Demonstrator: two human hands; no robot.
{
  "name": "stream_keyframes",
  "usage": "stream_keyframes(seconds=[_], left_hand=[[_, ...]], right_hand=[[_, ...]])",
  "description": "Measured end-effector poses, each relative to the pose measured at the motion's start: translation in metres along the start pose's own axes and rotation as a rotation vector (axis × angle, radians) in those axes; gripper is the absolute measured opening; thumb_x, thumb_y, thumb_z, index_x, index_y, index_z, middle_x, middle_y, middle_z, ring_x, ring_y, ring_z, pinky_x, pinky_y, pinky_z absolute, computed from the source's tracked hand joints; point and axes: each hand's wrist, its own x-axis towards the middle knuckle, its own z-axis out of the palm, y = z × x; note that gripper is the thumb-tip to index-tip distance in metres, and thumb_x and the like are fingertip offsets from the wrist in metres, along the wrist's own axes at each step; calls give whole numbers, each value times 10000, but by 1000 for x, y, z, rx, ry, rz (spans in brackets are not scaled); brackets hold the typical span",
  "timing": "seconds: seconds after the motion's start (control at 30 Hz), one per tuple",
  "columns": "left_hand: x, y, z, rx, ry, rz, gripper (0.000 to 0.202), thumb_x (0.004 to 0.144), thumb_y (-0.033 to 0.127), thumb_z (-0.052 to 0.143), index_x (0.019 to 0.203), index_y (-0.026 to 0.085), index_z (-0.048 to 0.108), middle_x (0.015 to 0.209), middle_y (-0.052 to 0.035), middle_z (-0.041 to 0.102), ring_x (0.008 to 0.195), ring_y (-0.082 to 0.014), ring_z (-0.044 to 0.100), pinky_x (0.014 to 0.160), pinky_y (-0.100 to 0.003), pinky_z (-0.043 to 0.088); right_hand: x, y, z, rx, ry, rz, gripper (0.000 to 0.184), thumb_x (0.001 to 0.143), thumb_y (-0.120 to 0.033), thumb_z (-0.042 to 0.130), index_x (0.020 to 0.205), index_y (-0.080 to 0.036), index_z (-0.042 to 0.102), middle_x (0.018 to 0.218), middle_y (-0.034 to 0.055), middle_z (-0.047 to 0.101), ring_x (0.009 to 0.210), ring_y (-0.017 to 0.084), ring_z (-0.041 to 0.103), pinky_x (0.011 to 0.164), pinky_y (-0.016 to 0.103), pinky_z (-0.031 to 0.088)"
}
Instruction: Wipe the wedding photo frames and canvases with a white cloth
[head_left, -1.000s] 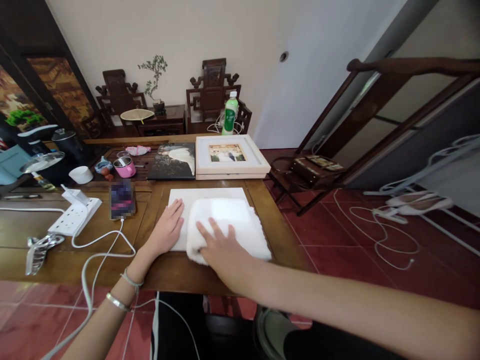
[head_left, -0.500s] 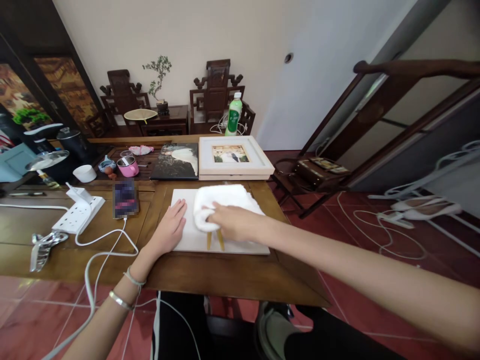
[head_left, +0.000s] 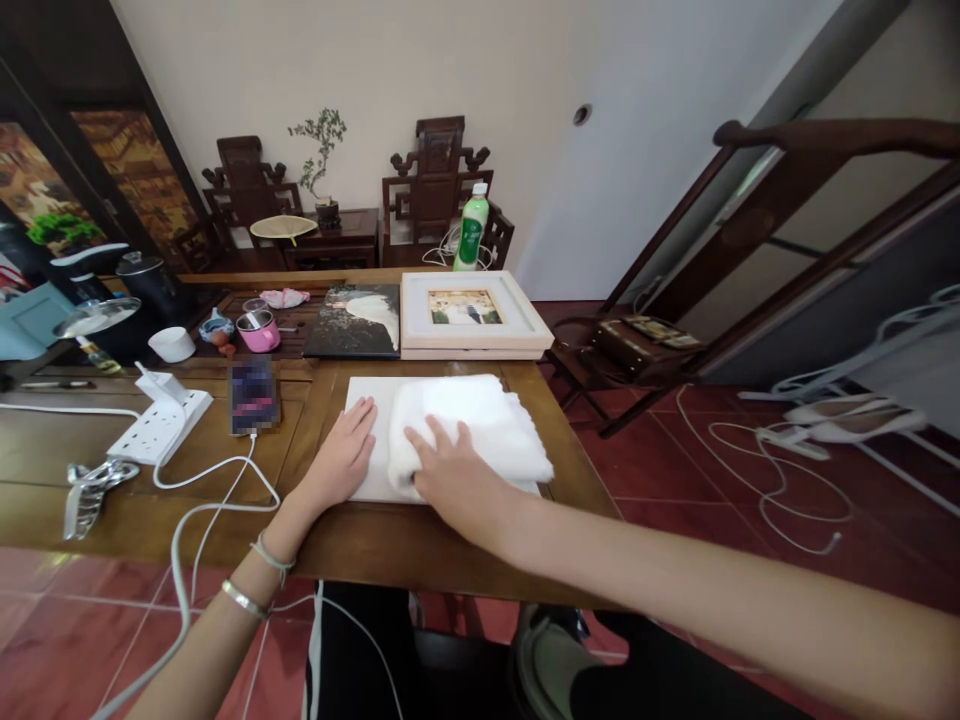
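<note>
My left hand (head_left: 352, 448) lies flat on the left side of a pale board (head_left: 363, 392), its fingers stretched out together. A folded, fluffy white towel (head_left: 487, 420) covers most of that board and hangs over its right edge. My right hand (head_left: 450, 475) presses on the near left part of the towel, fingers spread over the top and the thumb side at the towel's front edge. What lies on the board beneath the towel is hidden.
Behind the board are a framed photo (head_left: 472, 338) and a dark picture panel (head_left: 352, 320). A green bottle (head_left: 471, 230) stands at the back. Left are a blurred phone (head_left: 253, 396), a power strip (head_left: 161, 422), a silver hair claw (head_left: 94, 492) and a pink cup (head_left: 259, 333).
My right hand and the towel have come down toward the board's near edge, covering the two yellow leg-like shapes seen before. My right fingers are more spread. My left hand stays put.
</note>
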Motion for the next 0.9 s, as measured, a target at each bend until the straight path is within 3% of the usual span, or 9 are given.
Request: stream_keyframes(seconds=[0.13,0.23,0.4,0.53,0.63,0.77,0.9], left_hand=[[0,2,-1,1,-10,-11,503,950,256,276,1417,92,361,1513,-151,314,1427,-229,223,1167,-475,173],[0,3,-2,7,-10,-5,501,949,250,275,1418,94,359,1516,-148,310,1428,-227,220,1169,-473,167],[0,2,-1,9,-17,-3,505,951,265,274,1420,96,357,1518,-150,305,1429,-232,216,1170,-476,162],[0,0,0,8,-2,9,503,953,272,276,1411,86,371,1508,-159,323,1426,-238,225,1170,-478,168],[0,-1,0,1,8,23,488,950,264,288,1407,122,384,1506,-140,337,1425,-239,232,1167,-486,177],[1,1,-1,-16,20,18,487,949,258,290,1414,139,373,1506,-133,339,1421,-234,243,1164,-482,191],[0,3,-3,-20,-8,9,491,947,232,290,1427,154,356,1513,-122,327,1422,-230,238,1161,-481,202]], right_hand=[[-25,-10,-12,57,-203,-103,331,796,-125,603,1101,-205,701,1525,145,268,1364,458,213,1007,679,284],[-31,-2,-22,122,-251,-155,473,722,-33,601,1161,-201,658,1531,128,263,1378,422,210,1005,650,329],[4,23,-20,156,-151,-69,568,727,33,501,1253,-163,583,1543,151,220,1383,417,196,961,639,387],[47,39,-12,97,-46,29,548,768,14,481,1275,-177,564,1548,155,204,1386,423,179,951,672,364],[62,41,-4,81,26,61,505,828,-12,436,1306,-144,535,1549,188,172,1395,425,134,980,698,295],[46,24,8,17,119,7,400,890,-71,400,1235,-122,596,1539,203,188,1404,404,119,1037,677,218],[6,-3,12,-13,93,-130,407,776,-143,620,1183,-128,632,1517,241,219,1377,450,180,1017,679,253]])
